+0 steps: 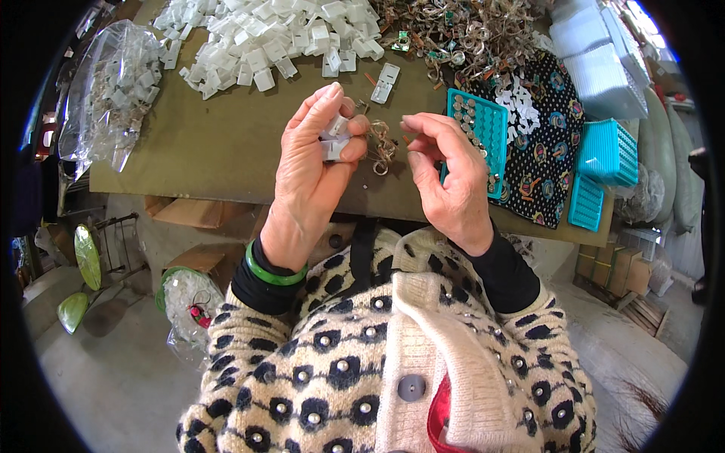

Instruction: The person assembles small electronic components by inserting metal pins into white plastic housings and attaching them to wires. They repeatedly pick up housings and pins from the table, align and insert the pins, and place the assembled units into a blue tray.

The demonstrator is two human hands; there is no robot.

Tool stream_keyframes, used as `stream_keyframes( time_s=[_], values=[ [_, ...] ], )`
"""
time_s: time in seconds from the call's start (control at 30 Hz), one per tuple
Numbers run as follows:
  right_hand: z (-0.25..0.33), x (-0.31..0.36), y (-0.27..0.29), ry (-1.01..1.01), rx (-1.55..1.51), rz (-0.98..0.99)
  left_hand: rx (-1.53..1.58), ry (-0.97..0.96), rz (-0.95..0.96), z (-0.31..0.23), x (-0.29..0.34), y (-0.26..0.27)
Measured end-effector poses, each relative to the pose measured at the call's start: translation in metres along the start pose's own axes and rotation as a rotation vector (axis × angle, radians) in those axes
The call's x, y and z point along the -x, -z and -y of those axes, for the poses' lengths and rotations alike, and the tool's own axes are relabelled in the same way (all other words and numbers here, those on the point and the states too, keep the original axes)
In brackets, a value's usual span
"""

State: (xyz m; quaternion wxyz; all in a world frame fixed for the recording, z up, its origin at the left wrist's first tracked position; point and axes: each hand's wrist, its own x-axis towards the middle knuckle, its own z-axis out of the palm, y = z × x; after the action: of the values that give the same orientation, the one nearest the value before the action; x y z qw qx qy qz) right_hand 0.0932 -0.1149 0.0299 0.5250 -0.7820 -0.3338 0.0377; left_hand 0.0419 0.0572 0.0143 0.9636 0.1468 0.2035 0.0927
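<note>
My left hand (313,155), with a green bangle at its wrist, is closed around small white plastic cases (334,140); its fingers partly cover them, so their number is unclear. My right hand (453,170) hovers to the right with fingers bent and the thumb apart from the index finger. No object shows clearly in it. Between the two hands lies a small tangle of brownish wires (383,147) on the table. Beyond it, one white case (386,83) lies singly. Just right of my right hand is a turquoise tray (495,124) with round metallic pieces in its left part.
A large heap of white cases (264,38) covers the far left. A clear bag (113,94) of parts lies beside it. Wired parts (468,30) are piled at the far right. White pieces (517,109) rest on patterned cloth (540,181). Stacked turquoise trays (608,155) stand at the right edge.
</note>
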Motion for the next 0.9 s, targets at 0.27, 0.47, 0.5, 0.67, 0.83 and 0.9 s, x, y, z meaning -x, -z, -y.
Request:
stream_keyframes(
  time_s=[0.27,0.47,0.5,0.67,0.83,0.9],
  values=[
    [0.005,-0.004,-0.007,-0.306,-0.288,0.097,0.030,-0.029,0.036,0.000,0.007,0.000],
    [0.007,-0.009,0.010,-0.488,-0.702,0.071,-0.166,-0.124,0.025,-0.002,0.013,0.005],
    [0.007,-0.011,0.012,-0.507,-0.747,0.076,-0.197,-0.127,0.021,-0.001,0.014,0.005],
    [0.012,-0.017,0.015,-0.510,-0.738,0.077,-0.284,-0.101,0.042,0.007,0.025,0.000],
    [0.010,-0.021,0.021,-0.555,-0.877,0.118,-0.342,-0.035,0.137,0.001,0.028,-0.001],
    [0.008,-0.021,0.022,-0.605,-0.951,0.094,-0.352,-0.046,0.143,-0.001,0.027,-0.001]
  ],
)
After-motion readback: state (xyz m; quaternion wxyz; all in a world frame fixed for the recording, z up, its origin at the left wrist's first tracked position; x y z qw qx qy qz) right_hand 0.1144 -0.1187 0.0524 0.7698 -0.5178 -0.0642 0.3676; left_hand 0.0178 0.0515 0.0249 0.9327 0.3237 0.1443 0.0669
